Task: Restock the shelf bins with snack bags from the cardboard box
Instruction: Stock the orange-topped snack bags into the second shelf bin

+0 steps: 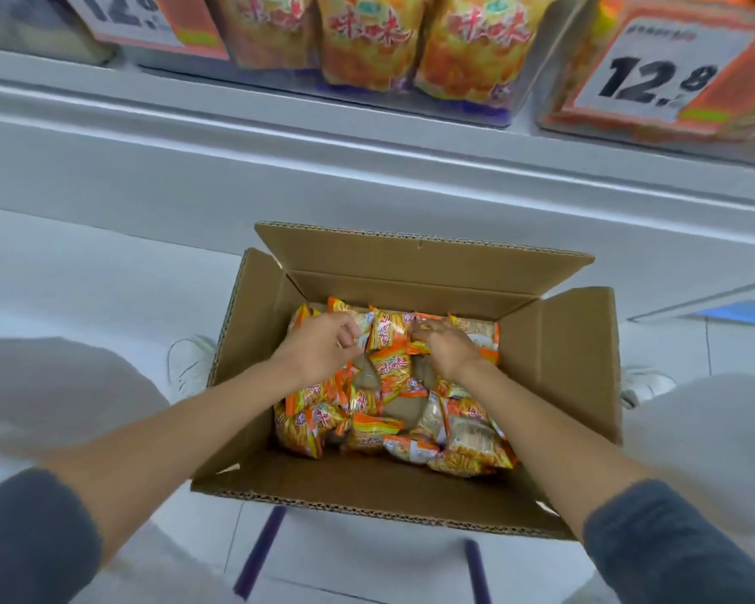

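An open cardboard box (559, 350) stands on the floor below the shelf, holding several small orange-and-yellow snack bags (393, 411). Both my hands are inside it at the far end of the pile. My left hand (319, 346) has its fingers curled and pinches the edge of a bag near the far-left corner. My right hand (445, 346) lies over the bags right of centre with its fingers curled round one. Up on the shelf, a clear bin (463, 109) holds larger bags of the same brand (367, 41).
Price signs reading 12.8 hang on the bins at upper left (149, 19) and upper right (654, 76). The white shelf ledge (280, 137) juts out above the box. My knees and white shoes (188, 364) flank the box. Purple floor lines (262, 551) run below.
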Demonstrator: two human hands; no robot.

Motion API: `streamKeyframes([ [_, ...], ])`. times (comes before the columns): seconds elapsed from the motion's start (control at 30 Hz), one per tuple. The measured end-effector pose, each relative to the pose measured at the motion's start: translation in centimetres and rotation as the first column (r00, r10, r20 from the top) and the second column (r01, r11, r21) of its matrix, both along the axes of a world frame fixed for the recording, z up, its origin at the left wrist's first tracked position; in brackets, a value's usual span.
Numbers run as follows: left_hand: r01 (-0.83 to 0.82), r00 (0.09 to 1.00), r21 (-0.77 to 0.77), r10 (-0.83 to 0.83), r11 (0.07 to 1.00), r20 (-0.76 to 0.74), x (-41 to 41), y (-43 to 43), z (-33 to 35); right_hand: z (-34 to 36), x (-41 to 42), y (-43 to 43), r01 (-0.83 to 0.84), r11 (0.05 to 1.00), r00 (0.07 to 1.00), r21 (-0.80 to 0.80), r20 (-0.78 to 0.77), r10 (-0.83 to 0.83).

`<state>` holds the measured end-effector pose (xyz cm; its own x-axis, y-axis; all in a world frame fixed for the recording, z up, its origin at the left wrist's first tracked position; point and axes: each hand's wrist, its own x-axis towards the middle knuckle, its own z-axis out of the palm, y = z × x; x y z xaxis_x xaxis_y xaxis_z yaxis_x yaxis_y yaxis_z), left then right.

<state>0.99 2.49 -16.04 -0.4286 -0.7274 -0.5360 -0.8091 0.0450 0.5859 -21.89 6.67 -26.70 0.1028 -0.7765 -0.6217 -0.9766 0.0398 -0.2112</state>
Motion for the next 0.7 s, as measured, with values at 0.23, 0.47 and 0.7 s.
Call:
streamKeyframes([
  [0.23, -0.056, 0.998, 0.107, 0.054, 0.993, 0.018, -0.5, -0.3, -0.1, 3.1, 0.7, -0.6, 0.44, 0.892, 0.873, -0.103, 0.283, -0.398],
  [0.47, -0.183, 0.962, 0.27, 0.229, 0.945, -0.149, -2.1, 0.6, 1.4, 10.7, 2.7, -0.3, 0.57, 0.793, 0.541, 0.215, 0.628, -0.559],
  [0.7, -0.232, 0.931, 0.182, 0.273, 0.955, -0.244, -1.7, 0.4, 3.4, 13.7, 3.0, 0.7, 0.511, 0.819, 0.418, 0.26, 0.758, -0.501],
])
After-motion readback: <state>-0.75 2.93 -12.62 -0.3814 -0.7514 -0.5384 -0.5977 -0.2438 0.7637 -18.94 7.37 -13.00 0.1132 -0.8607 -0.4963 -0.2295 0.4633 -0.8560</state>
